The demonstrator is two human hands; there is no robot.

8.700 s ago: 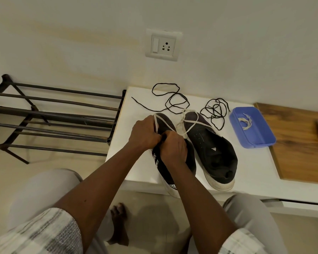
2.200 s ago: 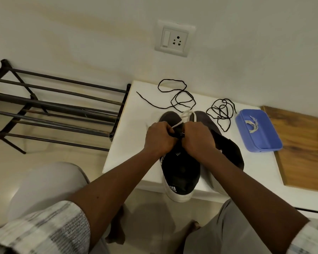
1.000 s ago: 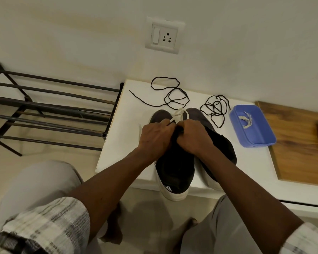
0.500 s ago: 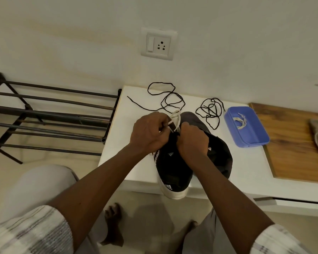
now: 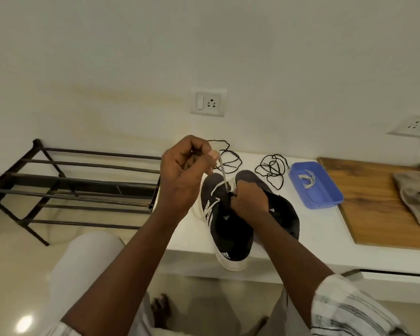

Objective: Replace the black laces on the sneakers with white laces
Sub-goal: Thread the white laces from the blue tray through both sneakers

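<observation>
Two black sneakers lie side by side on a white bench [image 5: 320, 229]. The left sneaker [image 5: 230, 236] has its toe over the front edge; the right sneaker [image 5: 284, 209] lies partly under my right arm. My left hand [image 5: 182, 180] is raised above the bench and pinches a white lace [image 5: 222, 172] that runs taut down to the left sneaker's eyelets. My right hand [image 5: 247, 200] grips that sneaker at its tongue and throat. Two loose black laces, one [image 5: 228, 158] behind my left hand and one [image 5: 272, 170] coiled to the right, lie at the back.
A blue plastic tray [image 5: 325, 197] holding a pale lace scrap stands to the right of the sneakers. Beyond it is a wooden board [image 5: 378, 209] with a grey cloth [image 5: 417, 197]. A black metal shoe rack [image 5: 70, 187] stands to the left. A wall socket [image 5: 207, 101] is behind.
My left hand has risen up and away from the sneaker, pulling the white lace taut through the eyelets. My right hand stays on the sneaker's throat.
</observation>
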